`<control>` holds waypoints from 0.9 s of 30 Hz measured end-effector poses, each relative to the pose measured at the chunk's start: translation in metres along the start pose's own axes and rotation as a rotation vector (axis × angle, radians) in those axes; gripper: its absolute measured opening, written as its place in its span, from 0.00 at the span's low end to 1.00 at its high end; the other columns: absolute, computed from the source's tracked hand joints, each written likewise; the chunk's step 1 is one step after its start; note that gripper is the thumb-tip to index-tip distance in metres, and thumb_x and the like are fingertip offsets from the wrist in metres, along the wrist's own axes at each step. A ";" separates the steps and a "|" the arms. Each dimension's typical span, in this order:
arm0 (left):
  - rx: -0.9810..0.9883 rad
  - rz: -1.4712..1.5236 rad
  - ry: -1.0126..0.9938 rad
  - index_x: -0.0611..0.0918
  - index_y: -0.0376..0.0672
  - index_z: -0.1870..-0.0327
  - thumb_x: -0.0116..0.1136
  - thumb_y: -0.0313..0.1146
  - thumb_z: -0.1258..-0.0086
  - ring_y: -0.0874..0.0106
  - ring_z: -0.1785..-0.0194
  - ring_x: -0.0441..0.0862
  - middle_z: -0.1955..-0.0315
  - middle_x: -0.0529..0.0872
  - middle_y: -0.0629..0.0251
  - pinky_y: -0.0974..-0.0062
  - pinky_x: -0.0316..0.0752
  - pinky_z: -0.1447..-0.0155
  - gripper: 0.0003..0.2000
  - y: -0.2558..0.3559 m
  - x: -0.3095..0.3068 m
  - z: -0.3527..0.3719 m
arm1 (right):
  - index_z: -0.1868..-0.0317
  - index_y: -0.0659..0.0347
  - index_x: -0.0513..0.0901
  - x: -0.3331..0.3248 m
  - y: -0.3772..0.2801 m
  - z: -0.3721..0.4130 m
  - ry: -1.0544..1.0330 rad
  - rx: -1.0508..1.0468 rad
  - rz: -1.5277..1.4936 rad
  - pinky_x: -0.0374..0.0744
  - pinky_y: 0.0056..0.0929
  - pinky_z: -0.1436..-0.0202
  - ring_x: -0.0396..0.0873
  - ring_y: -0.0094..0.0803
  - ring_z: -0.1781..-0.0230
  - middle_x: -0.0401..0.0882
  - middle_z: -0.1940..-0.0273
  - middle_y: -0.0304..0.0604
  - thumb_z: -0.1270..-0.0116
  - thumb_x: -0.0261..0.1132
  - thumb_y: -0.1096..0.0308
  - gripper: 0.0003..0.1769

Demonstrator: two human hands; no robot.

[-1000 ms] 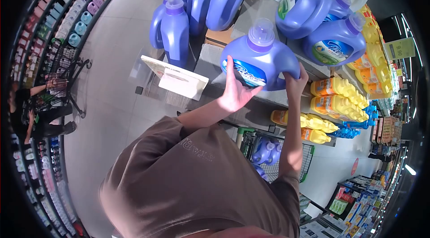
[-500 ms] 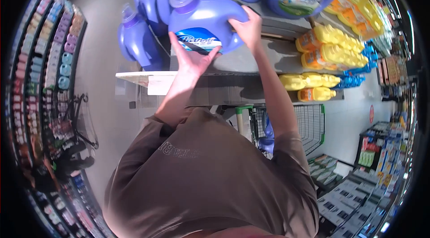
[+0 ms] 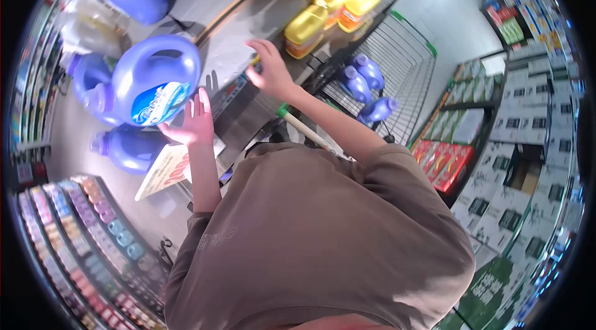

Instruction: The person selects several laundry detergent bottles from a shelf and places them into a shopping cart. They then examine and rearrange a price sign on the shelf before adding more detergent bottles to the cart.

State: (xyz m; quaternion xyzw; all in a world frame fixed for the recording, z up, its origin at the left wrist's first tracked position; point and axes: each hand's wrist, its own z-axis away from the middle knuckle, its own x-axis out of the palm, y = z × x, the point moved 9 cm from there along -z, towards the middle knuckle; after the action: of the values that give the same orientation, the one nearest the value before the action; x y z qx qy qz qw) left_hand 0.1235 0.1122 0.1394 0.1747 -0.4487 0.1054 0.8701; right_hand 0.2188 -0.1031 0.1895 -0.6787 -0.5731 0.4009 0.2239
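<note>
A purple detergent jug (image 3: 164, 60) with a blue-and-white label stands on the grey display shelf (image 3: 217, 75), its clear cap pointing left. My left hand (image 3: 194, 122) is open beside the jug's base, fingers extended, with the thumb right at the lower edge of the label. Farther right, my right hand (image 3: 273, 72) is apart from the jug and holds nothing, its fingers loosely bent and spread over the shelf's front edge. More purple jugs (image 3: 133, 147) sit close behind and below the labelled one.
Yellow bottles (image 3: 305, 31) line the shelf to the right. A shopping cart (image 3: 406, 60) with several purple bottles (image 3: 357, 85) in it stands at my right. A white sign (image 3: 164, 171) juts out below my left hand. Stacked boxes (image 3: 496, 199) rise on the right.
Both hands have let go of the purple jug, which now stands on the shelf. My right hand has drawn away to the right. The view has turned toward the cart.
</note>
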 end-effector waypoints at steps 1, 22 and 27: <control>-0.027 -0.022 0.007 0.46 0.37 0.27 0.52 0.63 0.41 0.50 0.31 0.61 0.30 0.53 0.49 0.47 0.66 0.34 0.50 -0.017 -0.010 0.002 | 0.45 0.63 0.73 -0.022 0.023 0.027 0.042 0.083 0.078 0.70 0.37 0.39 0.71 0.48 0.43 0.72 0.47 0.52 0.48 0.63 0.76 0.26; 0.501 -2.318 -1.959 0.65 0.50 0.31 0.59 0.47 0.41 0.55 0.34 0.67 0.39 0.70 0.52 0.53 0.53 0.26 0.35 -0.295 -0.105 0.053 | 0.61 0.64 0.82 -0.223 0.279 0.390 0.264 1.356 0.093 0.77 0.28 0.57 0.80 0.31 0.63 0.83 0.63 0.46 0.49 0.71 0.57 0.20; 0.477 -2.315 -1.957 0.65 0.49 0.31 0.59 0.47 0.41 0.54 0.34 0.65 0.39 0.69 0.51 0.55 0.54 0.26 0.35 -0.299 -0.098 0.054 | 0.60 0.70 0.83 -0.226 0.348 0.451 0.415 1.535 -0.203 0.76 0.30 0.58 0.80 0.34 0.63 0.82 0.62 0.50 0.49 0.70 0.63 0.20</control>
State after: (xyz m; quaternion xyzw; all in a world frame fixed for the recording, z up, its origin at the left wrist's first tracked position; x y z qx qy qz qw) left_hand 0.1282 -0.1861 0.0259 0.5469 -0.4229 -0.6937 -0.2019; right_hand 0.0611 -0.4748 -0.2723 -0.3407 -0.1429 0.5265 0.7657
